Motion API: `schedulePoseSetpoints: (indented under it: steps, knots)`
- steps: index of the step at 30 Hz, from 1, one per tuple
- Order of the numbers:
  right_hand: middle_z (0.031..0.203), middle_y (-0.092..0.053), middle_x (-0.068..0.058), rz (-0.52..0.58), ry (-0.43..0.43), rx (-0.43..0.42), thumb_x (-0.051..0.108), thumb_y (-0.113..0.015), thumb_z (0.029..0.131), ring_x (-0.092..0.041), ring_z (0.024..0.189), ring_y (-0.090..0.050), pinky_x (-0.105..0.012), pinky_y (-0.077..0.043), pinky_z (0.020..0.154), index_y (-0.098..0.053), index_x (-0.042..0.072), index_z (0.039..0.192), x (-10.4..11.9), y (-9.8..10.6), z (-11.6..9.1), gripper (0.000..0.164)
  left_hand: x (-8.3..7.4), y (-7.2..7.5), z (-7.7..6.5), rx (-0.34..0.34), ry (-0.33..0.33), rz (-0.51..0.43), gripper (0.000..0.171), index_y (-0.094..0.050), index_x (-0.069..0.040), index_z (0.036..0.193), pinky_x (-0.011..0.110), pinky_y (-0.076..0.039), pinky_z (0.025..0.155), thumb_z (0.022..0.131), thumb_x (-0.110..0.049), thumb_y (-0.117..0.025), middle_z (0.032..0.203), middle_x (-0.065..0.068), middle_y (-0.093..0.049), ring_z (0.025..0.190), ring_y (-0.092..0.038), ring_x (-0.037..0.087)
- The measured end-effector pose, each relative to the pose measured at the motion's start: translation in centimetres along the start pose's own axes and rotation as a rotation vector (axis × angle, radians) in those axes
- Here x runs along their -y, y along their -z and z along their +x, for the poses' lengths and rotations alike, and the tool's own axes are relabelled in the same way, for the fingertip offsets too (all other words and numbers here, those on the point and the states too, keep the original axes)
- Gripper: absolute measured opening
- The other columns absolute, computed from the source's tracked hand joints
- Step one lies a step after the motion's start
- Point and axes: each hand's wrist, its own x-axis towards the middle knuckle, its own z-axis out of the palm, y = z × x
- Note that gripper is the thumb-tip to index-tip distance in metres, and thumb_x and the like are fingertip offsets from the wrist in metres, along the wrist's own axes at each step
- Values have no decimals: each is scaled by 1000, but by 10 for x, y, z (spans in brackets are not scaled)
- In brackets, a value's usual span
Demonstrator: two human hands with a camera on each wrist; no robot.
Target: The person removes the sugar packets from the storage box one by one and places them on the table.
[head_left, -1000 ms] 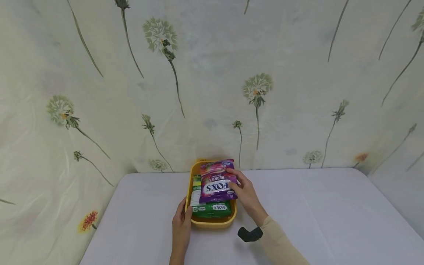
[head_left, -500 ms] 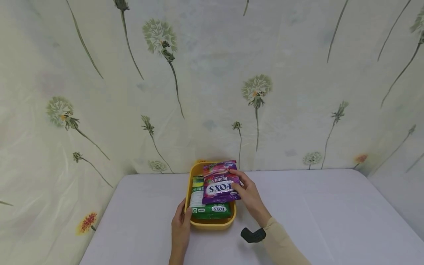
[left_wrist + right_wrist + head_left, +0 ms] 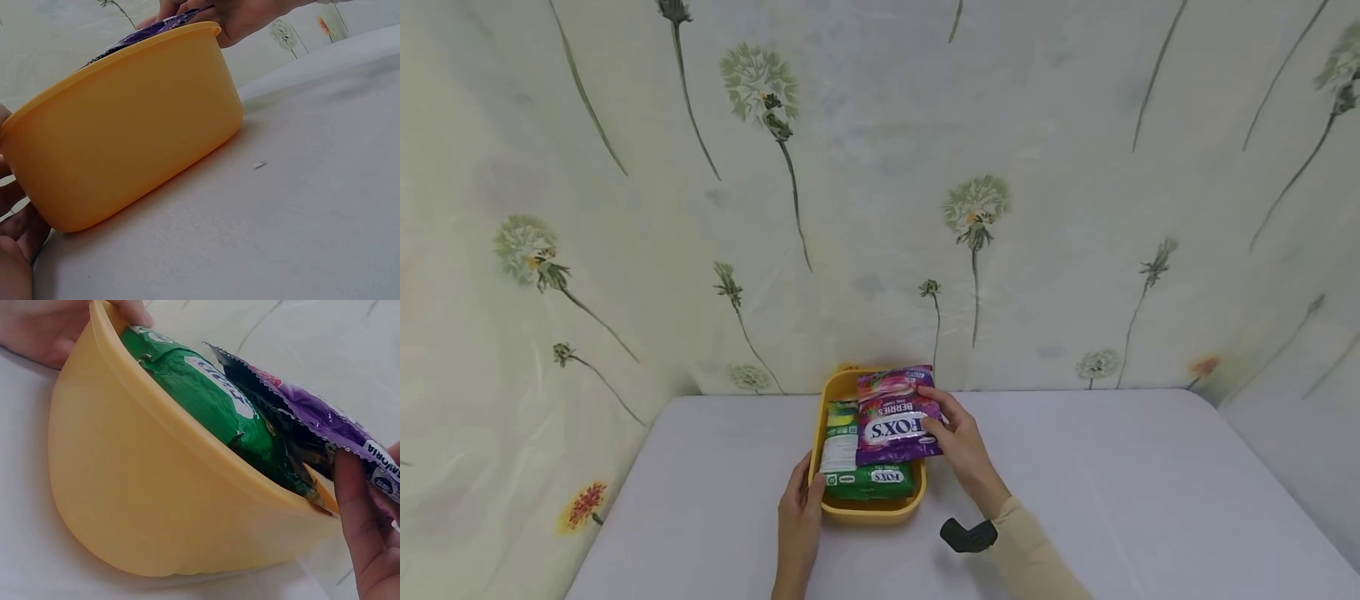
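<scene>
In the head view a yellow plastic tub (image 3: 868, 515) stands on the table, and my left hand (image 3: 799, 508) grips its left rim, thumb at the rim and fingers along the outer wall. My right hand (image 3: 958, 442) pinches a purple bag of Fox's berries candy (image 3: 895, 421) by its right edge. That bag lies tilted over the tub's open top, its right side reaching past the rim. Under it in the tub is a green Fox's candy bag (image 3: 200, 387), partly covered. From the right wrist view, the purple bag's underside shows a gap above the green one.
A white cloth-covered table (image 3: 1112, 492) extends to both sides of the tub. Close behind rises a backdrop curtain (image 3: 865, 208) printed with dandelions. A dark strap-like piece (image 3: 968, 536) sits at my right wrist.
The purple candy bag has shifted slightly right relative to the tub, with my right hand still pinching it. More of the green bag shows at left. My left hand keeps its grip on the rim.
</scene>
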Motion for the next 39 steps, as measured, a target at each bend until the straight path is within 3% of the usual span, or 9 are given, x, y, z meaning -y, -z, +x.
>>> schedulePoseSetpoints:
  steps: [11,20,39]
  knots:
    - [153,-30,-2,-6,-12,-26,20,-53,96,-32,128,-46,-42,-50,99,-48,35,134,-3,7,-3,41,-2,-2,-1,14,43,-82,45,-46,-13,135,38,-44,104,96,-34,-53,144,10,-45,131,-47,27]
    - [154,-28,-2,-10,-7,-18,19,-53,96,-34,130,-45,-43,-49,100,-48,34,134,-8,10,-3,41,-2,-4,-2,-13,3,-82,27,-50,-10,119,40,-42,107,94,-16,-53,141,8,-46,134,-43,28]
    - [153,-32,-3,-20,-4,-52,13,-49,96,-31,126,-47,-44,-48,101,-48,32,134,-12,20,1,43,-2,-1,0,-7,12,-74,30,-48,-15,123,37,-41,109,94,-17,-52,135,2,-50,128,-47,17]
